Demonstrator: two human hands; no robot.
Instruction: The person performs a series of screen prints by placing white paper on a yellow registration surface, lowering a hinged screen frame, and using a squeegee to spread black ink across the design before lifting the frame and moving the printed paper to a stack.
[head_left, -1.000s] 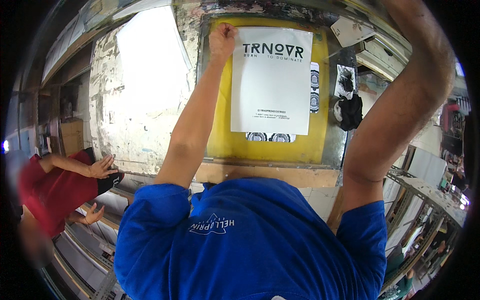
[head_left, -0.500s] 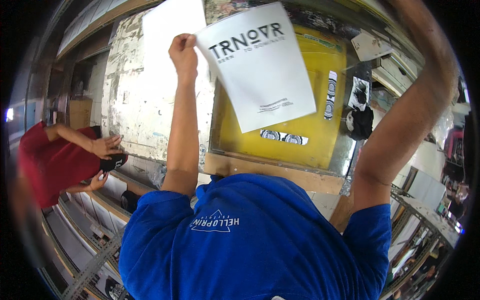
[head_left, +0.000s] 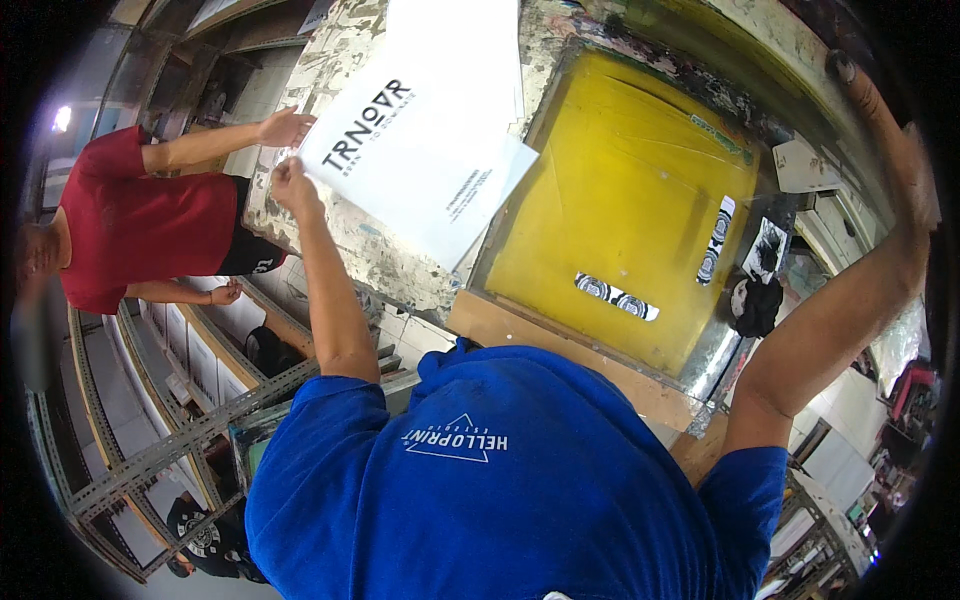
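My left hand (head_left: 294, 185) is closed on the corner of a white printed sheet (head_left: 420, 165) with black lettering. The sheet is held out to the left, over a paint-stained table (head_left: 350, 262) and a plain white sheet (head_left: 455, 50). Close by, a co-worker's hand (head_left: 286, 127) reaches to the sheet's edge; I cannot tell whether it grips. My right hand (head_left: 862, 90) is raised near the far right rim of the view, and what its fingers hold, if anything, is unclear. Between my arms lies a screen-printing frame (head_left: 620, 180) with yellow mesh.
Two black-and-white strips (head_left: 616, 296) lie on the yellow mesh. A dark crumpled cloth (head_left: 757, 306) sits at the frame's right side. On the left stands the co-worker in a red shirt (head_left: 155, 235), beside metal racks (head_left: 190, 430). A wooden bar (head_left: 570, 355) borders the frame's near side.
My left hand has swung the printed sheet left, off the yellow mesh and over the table. The co-worker has straightened and stretched a hand to it. My view has turned somewhat.
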